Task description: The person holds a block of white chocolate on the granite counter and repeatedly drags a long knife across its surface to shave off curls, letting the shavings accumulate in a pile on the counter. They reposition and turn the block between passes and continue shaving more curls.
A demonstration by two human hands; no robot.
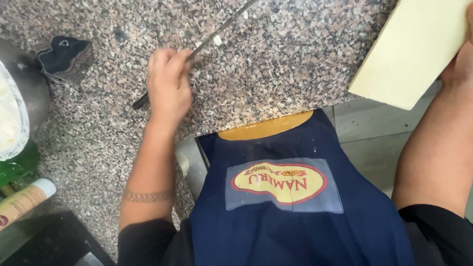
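**Long knife in one hand, cutting board in the other**

Going left to right: at the far left edge there's a round metal bowl (33, 93) with something white and creamy in it, a green bottle (9, 167) just below it, and a tan cylindrical tube with a white cap (19, 204) lying near the corner. A small dark folded cloth (66, 57) sits on the speckled granite surface (276, 68) just right of the bowl.

Then the left hand (168, 88): fingers wrapped tight round the dark handle of a long thin-bladed metal knife (227, 24), the blade running up and to the right, low over the stone. A few white scraps lie near the blade.

Over on the right, the right hand (467, 51) grips a pale cream rectangular cutting board (417, 43) by its right edge, thumb on top, the board tilted and hanging off the corner of the surface. Can't see the other fingers, they're underneath.

My take: with both hands loaded like this, I'd keep the blade flat and pointed away from the body, and support the board from underneath so it doesn't slip off that corner.
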